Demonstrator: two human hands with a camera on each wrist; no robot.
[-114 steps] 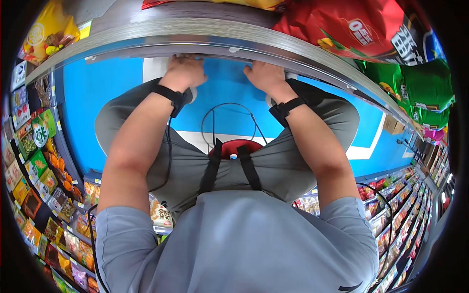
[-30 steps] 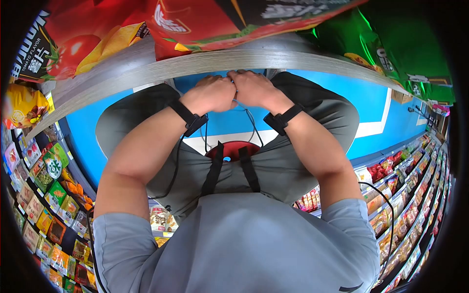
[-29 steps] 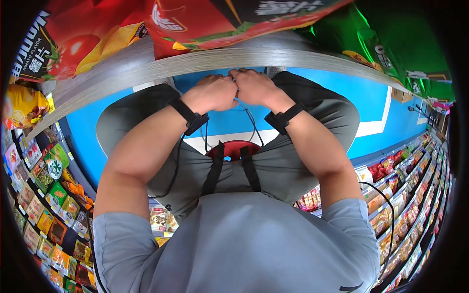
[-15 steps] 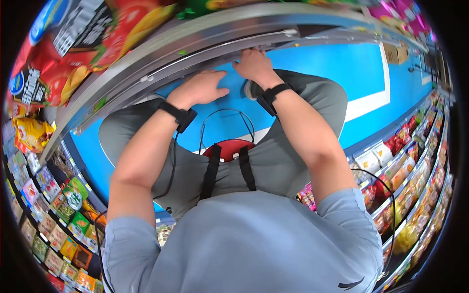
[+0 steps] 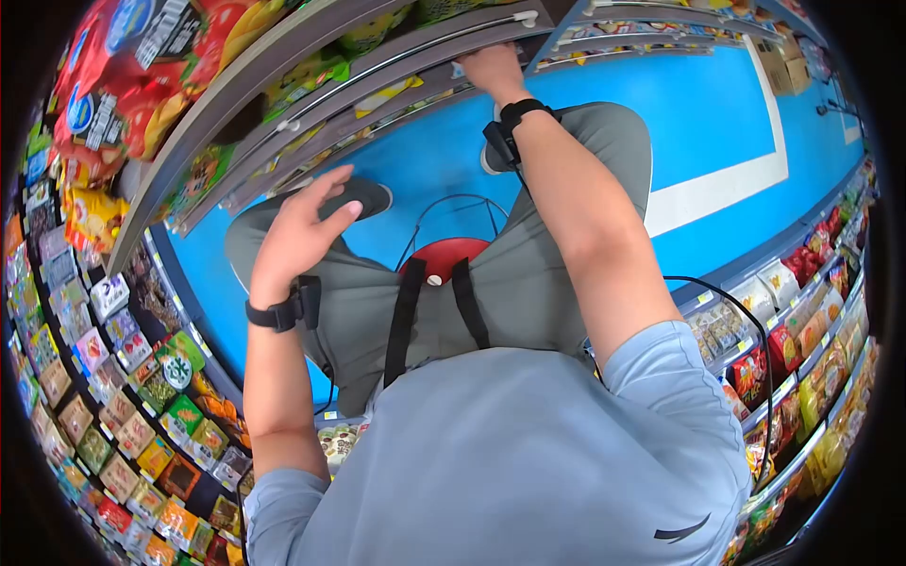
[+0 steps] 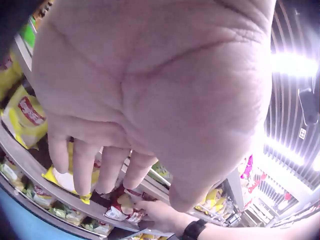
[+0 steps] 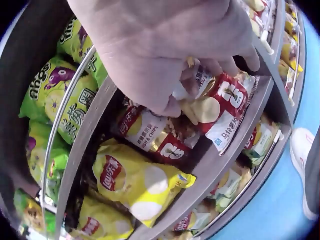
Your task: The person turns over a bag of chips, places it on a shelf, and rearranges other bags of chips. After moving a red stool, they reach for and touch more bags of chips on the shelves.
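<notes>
My left hand is raised off the shelves, palm facing its wrist camera, with fingers spread and nothing in them. In the left wrist view the palm fills most of the frame. My right hand reaches into a low shelf at the far end of the head view. In the right wrist view its curled fingers and thumb pinch the upper part of a red-and-white potato chip bag, partly hidden by the hand. A second red chip bag lies beside it, and yellow chip bags stand close by.
Green snack bags sit behind a metal rail on the shelf above. The shelf edge runs before the bags, with more bags on lower shelves. Red chip bags are on the top shelf. Blue floor lies beyond the person's knees.
The hands, together a second ago, are apart. My right hand has moved forward into the shelf; the left has drawn back and turned palm inward. The head view has swung rightward along the shelves.
</notes>
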